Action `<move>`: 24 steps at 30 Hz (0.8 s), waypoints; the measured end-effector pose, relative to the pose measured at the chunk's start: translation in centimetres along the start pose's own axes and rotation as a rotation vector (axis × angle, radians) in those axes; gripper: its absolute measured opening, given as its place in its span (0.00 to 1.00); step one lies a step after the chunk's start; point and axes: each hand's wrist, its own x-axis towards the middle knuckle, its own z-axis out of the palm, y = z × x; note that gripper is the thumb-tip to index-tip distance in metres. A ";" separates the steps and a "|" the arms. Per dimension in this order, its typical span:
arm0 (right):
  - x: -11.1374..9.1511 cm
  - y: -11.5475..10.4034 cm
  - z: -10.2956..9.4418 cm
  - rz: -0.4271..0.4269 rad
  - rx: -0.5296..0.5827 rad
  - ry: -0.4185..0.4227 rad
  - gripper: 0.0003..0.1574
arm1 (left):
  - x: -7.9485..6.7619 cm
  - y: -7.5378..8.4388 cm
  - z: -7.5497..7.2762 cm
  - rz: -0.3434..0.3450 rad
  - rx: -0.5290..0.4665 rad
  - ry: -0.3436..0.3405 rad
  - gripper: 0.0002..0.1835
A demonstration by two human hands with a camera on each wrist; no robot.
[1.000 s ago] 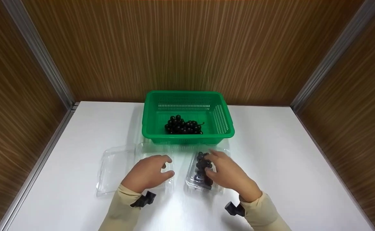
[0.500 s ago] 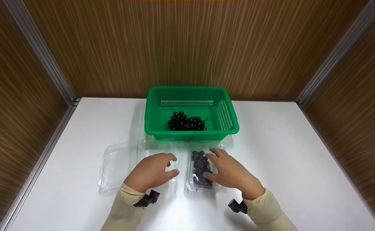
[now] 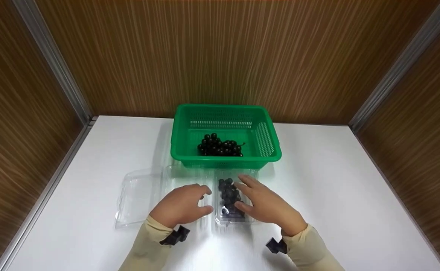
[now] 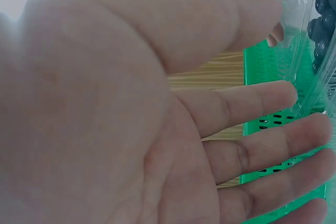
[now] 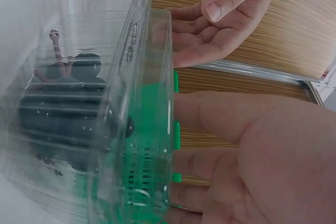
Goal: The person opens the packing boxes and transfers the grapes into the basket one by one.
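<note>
A wood-grain panel (image 3: 220,56) stands behind the green basket (image 3: 225,158), which sits towards the back of a white table (image 3: 325,195); every other place here is told from that basket.

In front of the basket, towards its left end, an open clear box (image 3: 148,195) lies with its halves spread out flat. No fruit shows in it, though a hand covers part of it. In front of the basket's middle is a second, filled box (image 3: 221,217); plastic seems to cover its top, but whether the lid is fastened cannot be told.

The left hand (image 3: 182,205) hangs over the open box in front of the basket, its fingers spread and holding nothing. The right hand (image 3: 267,203) is at the filled box's far side from it, in front of the basket's right half, fingers loosely spread and pinching nothing; whether they touch the plastic is unclear.

One bunch of dark grapes (image 3: 228,194) lies inside the filled box, in front of the basket. Another dark heap (image 3: 220,146) rests inside the basket, near its front wall.

Judged from this, boxing the fruit looks about half done: one box is loaded, while the basket's fruit and the open box remain.
</note>
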 end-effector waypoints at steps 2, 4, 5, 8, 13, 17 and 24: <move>0.0 0.0 0.1 -0.005 -0.004 0.002 0.39 | 0.1 -0.1 0.2 0.005 -0.003 -0.010 0.22; 0.0 0.1 0.2 0.000 -0.009 -0.005 0.40 | 0.2 -0.1 0.4 0.012 0.001 -0.021 0.22; 0.0 0.1 0.2 0.003 -0.012 -0.007 0.40 | 0.2 -0.1 0.6 0.018 0.008 -0.026 0.22; -0.1 0.0 0.0 0.006 -0.025 -0.009 0.40 | 0.5 0.1 0.8 0.043 0.038 -0.036 0.21; -0.3 -0.1 -0.1 0.011 -0.026 -0.023 0.40 | 0.7 0.4 1.3 0.053 0.054 -0.046 0.20; -0.3 -0.2 -0.2 0.023 -0.017 -0.026 0.40 | 1.0 0.4 1.4 0.073 0.064 -0.036 0.15; -0.2 0.0 -0.3 0.021 0.001 -0.030 0.41 | 0.9 0.3 1.3 0.053 0.053 -0.070 0.16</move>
